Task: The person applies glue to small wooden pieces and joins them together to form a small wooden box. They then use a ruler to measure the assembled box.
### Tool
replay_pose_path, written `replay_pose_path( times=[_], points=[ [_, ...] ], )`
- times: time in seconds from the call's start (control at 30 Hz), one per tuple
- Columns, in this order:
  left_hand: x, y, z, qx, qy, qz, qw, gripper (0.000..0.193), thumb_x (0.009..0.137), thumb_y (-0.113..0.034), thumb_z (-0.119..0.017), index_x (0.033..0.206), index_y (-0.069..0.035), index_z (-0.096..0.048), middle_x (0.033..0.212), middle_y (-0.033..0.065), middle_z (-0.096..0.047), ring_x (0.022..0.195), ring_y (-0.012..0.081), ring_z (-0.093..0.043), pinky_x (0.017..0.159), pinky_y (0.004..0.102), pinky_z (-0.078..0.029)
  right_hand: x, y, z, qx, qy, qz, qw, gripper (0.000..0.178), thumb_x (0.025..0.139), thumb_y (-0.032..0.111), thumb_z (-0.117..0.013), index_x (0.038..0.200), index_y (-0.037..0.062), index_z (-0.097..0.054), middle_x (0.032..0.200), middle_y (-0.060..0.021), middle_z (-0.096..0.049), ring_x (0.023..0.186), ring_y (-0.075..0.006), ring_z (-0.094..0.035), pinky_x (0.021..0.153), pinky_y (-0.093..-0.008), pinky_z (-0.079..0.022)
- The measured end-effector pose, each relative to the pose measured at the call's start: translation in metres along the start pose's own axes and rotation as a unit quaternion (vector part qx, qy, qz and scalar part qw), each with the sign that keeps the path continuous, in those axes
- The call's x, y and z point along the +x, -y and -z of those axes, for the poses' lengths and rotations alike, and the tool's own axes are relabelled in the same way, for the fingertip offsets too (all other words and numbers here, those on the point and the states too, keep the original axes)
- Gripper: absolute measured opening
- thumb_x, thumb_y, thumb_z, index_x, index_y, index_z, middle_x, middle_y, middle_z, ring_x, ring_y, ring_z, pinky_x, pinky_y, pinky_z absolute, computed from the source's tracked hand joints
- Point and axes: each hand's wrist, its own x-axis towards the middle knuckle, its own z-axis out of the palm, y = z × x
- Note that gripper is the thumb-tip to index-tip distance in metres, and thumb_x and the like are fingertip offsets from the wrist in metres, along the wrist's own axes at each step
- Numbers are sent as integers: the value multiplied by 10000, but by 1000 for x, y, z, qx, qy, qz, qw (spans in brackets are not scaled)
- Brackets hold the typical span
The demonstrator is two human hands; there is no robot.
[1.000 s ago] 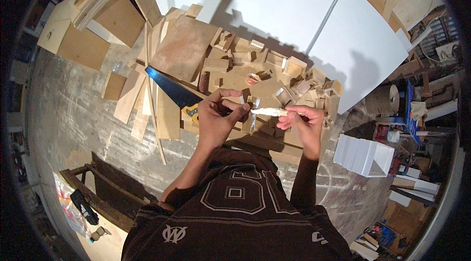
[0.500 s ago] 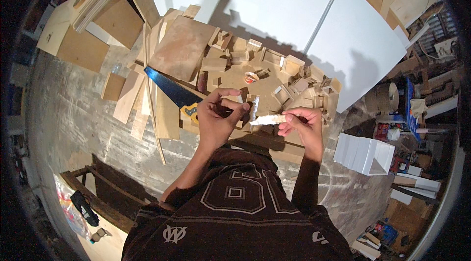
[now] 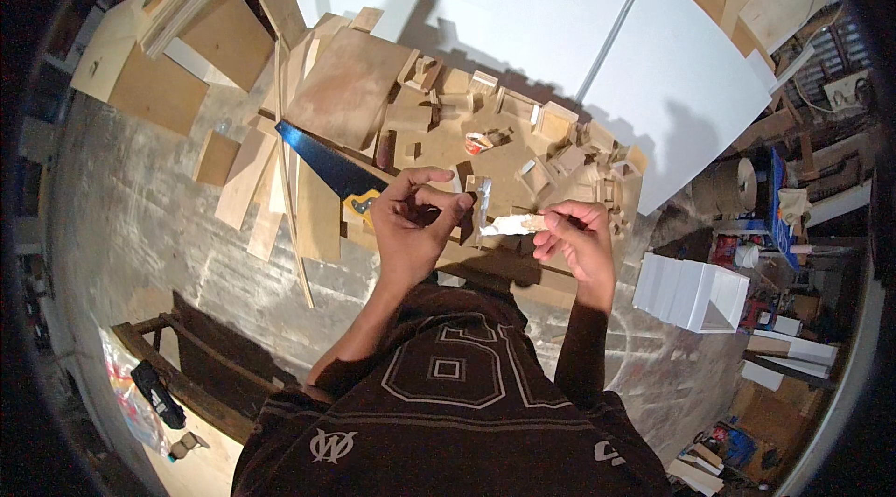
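Observation:
My left hand (image 3: 409,224) is closed in a pinch on a small wooden piece (image 3: 473,187). A pale, shiny smear runs down that piece's right edge. My right hand (image 3: 581,238) pinches a short stick (image 3: 511,225) coated in a white paste that looks like glue. The stick's coated tip points left, close to the lower end of the wooden piece; whether they touch I cannot tell. A handsaw (image 3: 322,168) with a blue blade and a yellow handle lies just left of my left hand.
Several small wooden box-like parts (image 3: 557,121) cover the brown work board (image 3: 446,148). A small red and white container (image 3: 477,143) sits among them. Planks (image 3: 247,175) lean at the left. A white panel (image 3: 532,12) stands behind, and a white box (image 3: 686,294) is at the right.
The coated stick has shifted very slightly right in my right hand, and its white coat shows more evenly. My left hand keeps its pinch on the wooden piece.

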Motion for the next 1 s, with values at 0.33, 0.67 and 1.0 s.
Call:
replay_pose_path(
  times=[0.33,0.67,1.0],
  points=[
    [-13,0,6,-14,-15,-16,1000,285,853,94,-709,1103,25,-592,746,47,-703,686,59,-621,625,208,-493,-11,2,-8,-36,16,-49,998,214,895,80,-701,987,-110,-665,721,-188,-704,551,-224,-701,474,-304,-577],
    [-21,1,8,-38,-18,-37,998,286,852,101,-699,1094,11,-576,791,72,-725,726,90,-662,696,222,-521,-23,-1,-16,-37,6,-18,999,240,921,122,-697,1024,-95,-679,760,-188,-714,585,-230,-714,493,-284,-587],
    [-15,12,8,-14,-38,-40,998,272,854,80,-715,1080,21,-576,762,95,-724,689,83,-646,627,224,-499,-22,-8,-17,-37,-30,-19,999,204,904,101,-698,1000,-79,-686,715,-164,-706,546,-205,-696,480,-283,-568]
  ],
)
